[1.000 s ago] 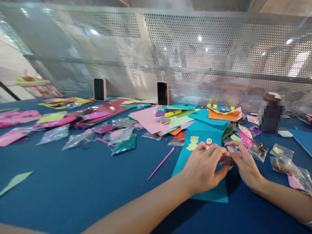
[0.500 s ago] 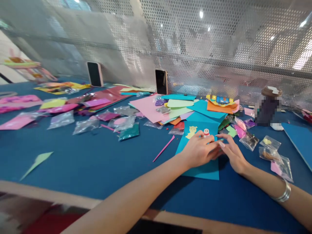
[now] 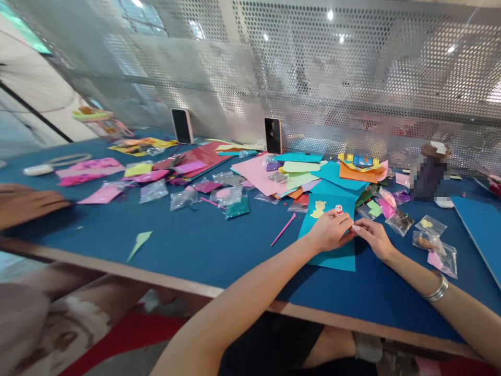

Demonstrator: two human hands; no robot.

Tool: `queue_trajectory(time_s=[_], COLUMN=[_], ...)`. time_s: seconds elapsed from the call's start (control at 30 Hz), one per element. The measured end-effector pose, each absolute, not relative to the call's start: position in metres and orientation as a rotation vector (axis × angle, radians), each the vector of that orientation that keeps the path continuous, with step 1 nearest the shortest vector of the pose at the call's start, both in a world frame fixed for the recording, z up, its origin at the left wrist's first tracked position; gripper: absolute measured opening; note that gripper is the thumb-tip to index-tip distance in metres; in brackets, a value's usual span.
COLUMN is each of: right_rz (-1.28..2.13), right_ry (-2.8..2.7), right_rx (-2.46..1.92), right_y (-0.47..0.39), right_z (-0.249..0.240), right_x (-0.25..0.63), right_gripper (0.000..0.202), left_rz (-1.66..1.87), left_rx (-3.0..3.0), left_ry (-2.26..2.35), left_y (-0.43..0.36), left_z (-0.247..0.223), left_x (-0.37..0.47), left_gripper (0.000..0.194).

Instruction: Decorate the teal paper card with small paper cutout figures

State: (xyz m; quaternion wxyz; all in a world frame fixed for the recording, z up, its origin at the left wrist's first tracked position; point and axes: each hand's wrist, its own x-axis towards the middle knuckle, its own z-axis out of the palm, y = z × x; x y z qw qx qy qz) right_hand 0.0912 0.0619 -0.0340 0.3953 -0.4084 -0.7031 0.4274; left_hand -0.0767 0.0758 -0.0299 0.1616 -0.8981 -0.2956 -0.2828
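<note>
A bright blue folded card lies on the table before me. On its upper part are a pale yellow bear-like figure and a small white figure with red, partly behind my fingers. My left hand rests over the card with its fingers bent and closed. At the card's right edge my right hand meets it, thumb and fingers pinched together. Whatever sits between the fingertips is hidden or too small to name. A pink thin stick lies left of the card.
Colored paper sheets and small plastic bags spread across the blue table. Two phones lean on the perforated metal screen. A blurred dark cup stands right. Another person's hand rests at the far left.
The view has swung left, bringing another person's hand and legs into sight. My hands stay together over the card; the right fingers have drawn closer into a pinch.
</note>
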Motion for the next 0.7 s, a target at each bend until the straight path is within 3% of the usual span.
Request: queue_trajectory(time_s=[0.4,0.7], right_rz=[0.886,1.003], right_ry=[-1.831,-1.803], right_rx=[-1.081,-1.019], right_y=[0.062,0.056], right_z=[-0.036,-0.031], right_x=[0.091,0.093], right_gripper=[0.021,0.031], left_rz=[-0.904,-0.966], left_rx=[-2.581,-2.663], left_ry=[-0.918,-0.841], left_y=[0.079,0.069], left_z=[-0.038,-0.027], left_x=[-0.081,-0.088], left_gripper=[0.031,0.025])
